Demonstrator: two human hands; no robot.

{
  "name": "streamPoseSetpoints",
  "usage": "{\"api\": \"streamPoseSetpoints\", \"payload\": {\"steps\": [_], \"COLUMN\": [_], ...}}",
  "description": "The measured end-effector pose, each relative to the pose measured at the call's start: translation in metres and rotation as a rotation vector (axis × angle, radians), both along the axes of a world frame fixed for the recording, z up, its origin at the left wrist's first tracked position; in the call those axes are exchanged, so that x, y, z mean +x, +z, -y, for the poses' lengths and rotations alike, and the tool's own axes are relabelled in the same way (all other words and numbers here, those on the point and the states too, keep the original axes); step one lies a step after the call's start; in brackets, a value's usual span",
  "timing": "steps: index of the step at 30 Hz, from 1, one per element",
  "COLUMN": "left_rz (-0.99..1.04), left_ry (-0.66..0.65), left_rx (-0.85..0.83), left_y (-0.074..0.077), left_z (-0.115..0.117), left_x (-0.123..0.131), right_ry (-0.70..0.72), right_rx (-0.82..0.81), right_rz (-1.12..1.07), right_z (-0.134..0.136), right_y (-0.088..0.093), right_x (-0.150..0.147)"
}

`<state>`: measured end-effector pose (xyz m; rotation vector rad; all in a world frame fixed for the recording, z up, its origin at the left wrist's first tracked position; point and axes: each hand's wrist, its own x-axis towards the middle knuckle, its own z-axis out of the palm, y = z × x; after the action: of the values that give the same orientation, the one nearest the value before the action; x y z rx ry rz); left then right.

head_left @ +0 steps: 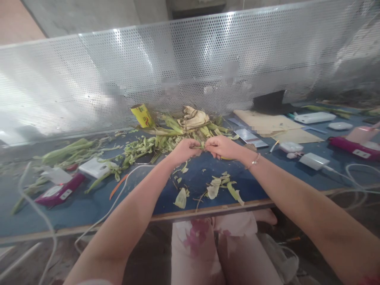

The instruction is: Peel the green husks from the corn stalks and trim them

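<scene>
My left hand and my right hand meet above the blue tabletop, fingertips pinched close together. Between them shows a small green plant piece, gripped from both sides and mostly covered by the fingers. A bracelet circles my right wrist. Just behind my hands lies a heap of green plant pieces, with pale dry husks on top at the back. Loose leaf scraps are scattered on the table nearer to me.
A yellow tube-shaped container tilts by the perforated metal screen. To the left are a purple device, a white box and a cable. Rightward lie a phone, cardboard and a white charger.
</scene>
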<state>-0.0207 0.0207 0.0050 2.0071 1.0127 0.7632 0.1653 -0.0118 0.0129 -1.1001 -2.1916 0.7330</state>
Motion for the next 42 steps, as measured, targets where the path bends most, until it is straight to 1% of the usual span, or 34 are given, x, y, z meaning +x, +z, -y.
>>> {"api": "streamPoseSetpoints", "payload": {"steps": [5,10,12,14,17,19,22,24,28,32,34,39,42], "left_rz": [-0.034,-0.043,-0.047,-0.041,-0.048,-0.067,-0.082,-0.079,-0.029,0.003,0.010,0.004,-0.022], "left_ry": [-0.044,-0.110,-0.108,-0.059,0.021,0.016,-0.011,0.013,0.094,0.115,0.112,0.119,0.141], "left_rx": [0.021,-0.017,-0.033,-0.036,0.007,0.051,0.108,0.110,0.089,0.119,0.123,0.141,0.175], "left_y": [0.004,0.008,0.008,0.008,0.005,0.002,0.000,0.000,0.003,0.003,0.002,-0.003,-0.006], "left_z": [0.001,0.005,0.005,0.005,0.003,0.002,0.001,0.001,0.001,0.000,0.000,0.001,0.000], "left_x": [-0.002,-0.003,-0.002,-0.002,0.000,0.001,0.002,0.003,0.003,0.004,0.004,0.007,0.010], "right_ry": [0.031,0.089,0.095,0.068,-0.042,-0.087,-0.055,-0.060,-0.161,-0.197,-0.186,-0.105,-0.125], "right_rx": [0.002,-0.037,-0.045,0.013,0.222,0.337,0.384,0.372,0.313,0.178,0.132,0.080,0.088], "right_rz": [0.028,0.043,0.052,0.065,0.036,-0.006,0.028,0.047,-0.060,-0.162,-0.171,-0.109,-0.076], "right_z": [-0.001,-0.003,-0.003,-0.003,-0.003,-0.003,-0.004,-0.006,-0.009,-0.008,-0.007,-0.009,-0.011], "right_y": [0.001,0.001,0.000,-0.001,-0.004,-0.004,-0.005,-0.005,-0.006,-0.007,-0.007,-0.011,-0.013], "right_x": [0.002,0.007,0.008,0.008,0.007,0.005,0.002,0.001,0.000,-0.001,-0.002,-0.003,-0.004]}}
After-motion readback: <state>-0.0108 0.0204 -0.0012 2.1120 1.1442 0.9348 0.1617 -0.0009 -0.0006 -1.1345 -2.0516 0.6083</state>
